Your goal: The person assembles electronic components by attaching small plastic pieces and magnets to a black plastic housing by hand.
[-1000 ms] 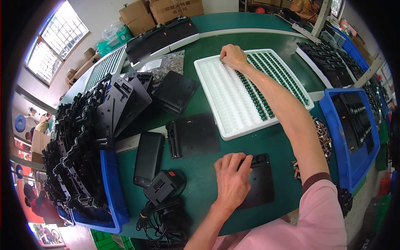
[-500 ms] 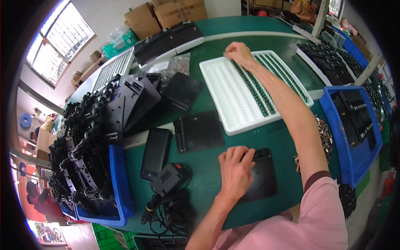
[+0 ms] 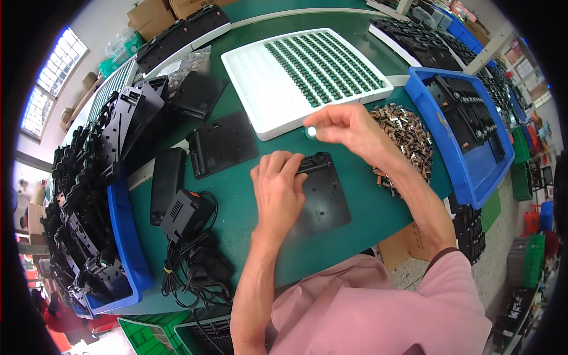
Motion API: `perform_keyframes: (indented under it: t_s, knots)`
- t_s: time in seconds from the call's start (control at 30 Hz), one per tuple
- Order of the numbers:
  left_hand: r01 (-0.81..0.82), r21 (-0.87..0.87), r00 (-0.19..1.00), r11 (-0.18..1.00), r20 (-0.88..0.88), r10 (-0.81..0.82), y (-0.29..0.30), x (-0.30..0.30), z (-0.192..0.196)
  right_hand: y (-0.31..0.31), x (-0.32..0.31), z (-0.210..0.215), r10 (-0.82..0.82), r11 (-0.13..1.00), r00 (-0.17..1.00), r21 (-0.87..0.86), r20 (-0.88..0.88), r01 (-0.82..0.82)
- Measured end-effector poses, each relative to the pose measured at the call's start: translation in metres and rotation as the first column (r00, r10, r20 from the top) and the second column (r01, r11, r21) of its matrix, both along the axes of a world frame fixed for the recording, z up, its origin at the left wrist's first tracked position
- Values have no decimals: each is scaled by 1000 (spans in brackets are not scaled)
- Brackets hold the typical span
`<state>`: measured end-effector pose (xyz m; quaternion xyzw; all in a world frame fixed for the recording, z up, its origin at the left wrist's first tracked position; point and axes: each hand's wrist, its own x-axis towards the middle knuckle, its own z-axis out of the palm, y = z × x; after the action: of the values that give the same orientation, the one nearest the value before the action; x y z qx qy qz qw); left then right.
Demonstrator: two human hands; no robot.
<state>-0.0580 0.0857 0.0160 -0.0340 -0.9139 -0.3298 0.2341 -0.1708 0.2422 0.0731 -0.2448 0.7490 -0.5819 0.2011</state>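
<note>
My left hand (image 3: pixel 278 188) has its fingers curled over the upper left edge of a flat black plastic panel (image 3: pixel 324 204) lying on the table. A round black fitting shows at the panel's top edge. Above that panel and a little to the right, my right hand (image 3: pixel 349 131) pinches a small round part (image 3: pixel 311 132) with a pale face between thumb and fingertips. Behind it lies a white tray (image 3: pixel 251 89), its right portion filled with rows of small dark green parts. To the left a second black panel (image 3: pixel 223 147) rests flat, touched by neither hand.
A heap of small metal pieces (image 3: pixel 405 142) lies right of my right hand, beside a blue bin (image 3: pixel 473 177) of black assemblies. At left stand a black box-shaped case (image 3: pixel 167 177), a power adapter (image 3: pixel 186 214) with coiled cables, and another blue bin (image 3: pixel 127 236) piled with black parts.
My right hand has come back from the white tray toward the near panel, now with a small round part in its fingertips. My left hand stays at the panel; the view has shifted.
</note>
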Motion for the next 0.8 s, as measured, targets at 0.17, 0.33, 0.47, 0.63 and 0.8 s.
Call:
perform_keyframes:
  t_s: [0.17,0.33,0.47,0.63,0.8]
  knots:
    - [5,-3,1000,1000,11,-5,1,2,0,18,24,-23,1,999,999,46,42,-3]
    - [11,-15,1000,1000,18,-11,1,1,2,19,26,-34,-33,999,997,32,-66,35]
    - [14,-16,1000,1000,-14,-14,0,-1,-2,18,26,-43,-74,996,986,32,-150,80]
    - [18,-14,1000,1000,-17,-18,0,-1,-3,20,28,-46,-111,992,981,38,-160,118]
    - [11,-28,1000,1000,4,-11,0,-1,-2,19,31,-47,-119,990,976,58,-181,131]
